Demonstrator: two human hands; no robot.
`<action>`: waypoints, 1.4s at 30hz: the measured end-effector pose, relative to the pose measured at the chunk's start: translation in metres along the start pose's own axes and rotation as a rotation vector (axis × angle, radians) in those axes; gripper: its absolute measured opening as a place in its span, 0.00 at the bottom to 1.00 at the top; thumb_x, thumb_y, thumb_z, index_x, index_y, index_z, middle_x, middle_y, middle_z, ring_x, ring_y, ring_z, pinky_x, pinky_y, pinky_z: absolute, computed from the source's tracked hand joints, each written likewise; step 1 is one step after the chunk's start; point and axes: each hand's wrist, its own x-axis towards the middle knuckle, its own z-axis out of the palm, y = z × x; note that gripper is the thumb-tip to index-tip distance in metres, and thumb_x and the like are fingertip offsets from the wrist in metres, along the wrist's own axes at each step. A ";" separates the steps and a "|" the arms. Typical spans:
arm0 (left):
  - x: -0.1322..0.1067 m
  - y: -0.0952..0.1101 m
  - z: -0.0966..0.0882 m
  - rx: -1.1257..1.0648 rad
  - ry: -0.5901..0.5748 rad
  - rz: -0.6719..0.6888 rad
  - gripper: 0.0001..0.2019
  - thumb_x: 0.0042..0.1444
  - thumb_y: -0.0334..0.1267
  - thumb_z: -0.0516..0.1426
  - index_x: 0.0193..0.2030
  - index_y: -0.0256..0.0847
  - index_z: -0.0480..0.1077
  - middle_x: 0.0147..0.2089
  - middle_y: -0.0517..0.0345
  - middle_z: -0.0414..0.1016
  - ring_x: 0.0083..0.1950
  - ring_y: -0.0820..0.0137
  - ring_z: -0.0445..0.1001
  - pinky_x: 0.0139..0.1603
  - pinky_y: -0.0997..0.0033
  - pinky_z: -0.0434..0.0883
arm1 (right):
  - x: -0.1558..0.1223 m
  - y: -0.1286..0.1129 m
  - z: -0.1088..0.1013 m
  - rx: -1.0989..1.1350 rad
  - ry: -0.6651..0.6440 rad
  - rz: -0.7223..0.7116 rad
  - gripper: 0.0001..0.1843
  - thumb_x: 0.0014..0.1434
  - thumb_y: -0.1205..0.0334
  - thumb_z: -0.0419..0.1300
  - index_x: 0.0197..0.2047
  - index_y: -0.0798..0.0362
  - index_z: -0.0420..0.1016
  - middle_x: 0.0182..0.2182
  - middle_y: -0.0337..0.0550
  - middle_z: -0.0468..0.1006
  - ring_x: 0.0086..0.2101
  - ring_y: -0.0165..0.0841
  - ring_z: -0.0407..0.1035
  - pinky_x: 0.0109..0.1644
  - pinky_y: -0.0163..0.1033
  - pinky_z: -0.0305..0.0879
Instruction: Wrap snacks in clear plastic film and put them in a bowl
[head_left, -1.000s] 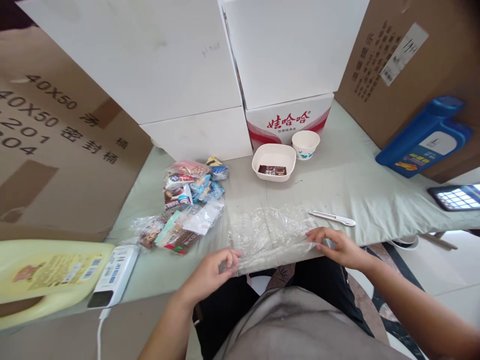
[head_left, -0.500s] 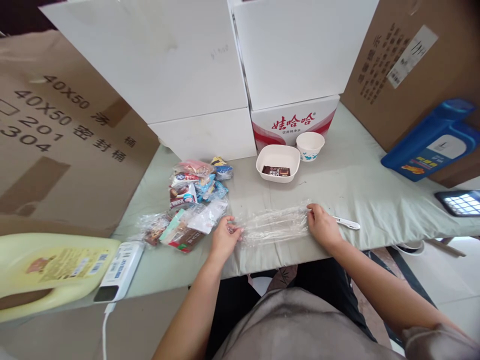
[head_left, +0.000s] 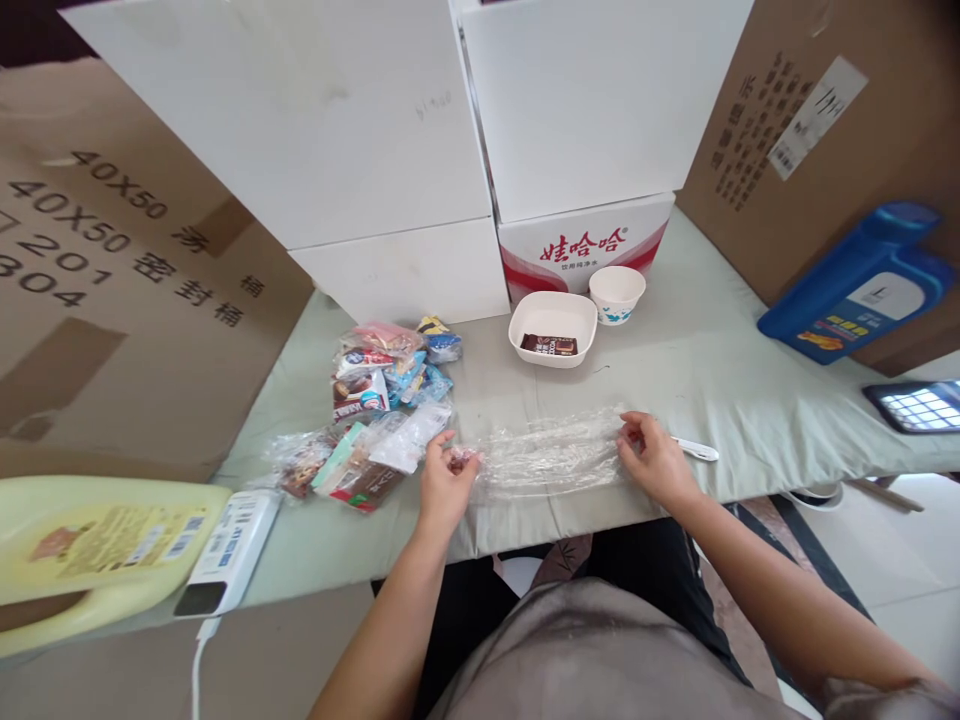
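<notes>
A clear, crinkled plastic bag (head_left: 547,457) stretches sideways between my hands, low over the cloth near the table's front edge. My left hand (head_left: 446,475) pinches its left end, fingers closed. At the right end, my right hand (head_left: 649,455) has its thumb and fingers closed on the film. Just right of that hand lies a white utility knife (head_left: 697,449), partly hidden behind it. Beyond the film stands a white square bowl (head_left: 553,308) holding a brown snack packet (head_left: 549,346). A paper cup (head_left: 617,293) touches or nearly touches the bowl's right side.
Several wrapped snacks (head_left: 379,375) are heaped left of my hands, with a brown and green packet (head_left: 367,475) in front. White boxes (head_left: 397,130) wall the back. A yellow jug (head_left: 105,550) and white power bank (head_left: 229,555) lie left; a blue bottle (head_left: 855,285) and phone (head_left: 915,406) are right.
The plastic film is lifted slightly and spread a little wider to the left. My fingers have shifted their hold at both ends. The view has tilted slightly.
</notes>
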 end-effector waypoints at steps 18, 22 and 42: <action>-0.008 -0.006 0.005 -0.206 -0.069 0.032 0.21 0.49 0.42 0.60 0.49 0.41 0.64 0.40 0.56 0.75 0.22 0.80 0.65 0.24 0.77 0.65 | -0.006 0.021 -0.002 0.234 -0.072 -0.125 0.23 0.56 0.68 0.47 0.50 0.49 0.75 0.50 0.45 0.77 0.53 0.38 0.69 0.59 0.51 0.66; -0.010 -0.011 0.004 0.002 -0.145 0.073 0.12 0.53 0.42 0.57 0.42 0.40 0.72 0.31 0.60 0.74 0.22 0.77 0.65 0.25 0.75 0.65 | -0.009 0.028 -0.005 0.093 -0.100 -0.209 0.29 0.56 0.71 0.47 0.59 0.51 0.70 0.57 0.47 0.71 0.58 0.38 0.65 0.62 0.52 0.63; -0.005 -0.023 0.008 0.565 0.092 0.422 0.02 0.56 0.35 0.56 0.35 0.42 0.66 0.30 0.60 0.71 0.31 0.69 0.72 0.37 0.68 0.70 | -0.007 0.004 -0.005 -0.504 -0.226 -0.050 0.34 0.56 0.70 0.49 0.67 0.54 0.58 0.65 0.48 0.60 0.52 0.43 0.71 0.44 0.44 0.76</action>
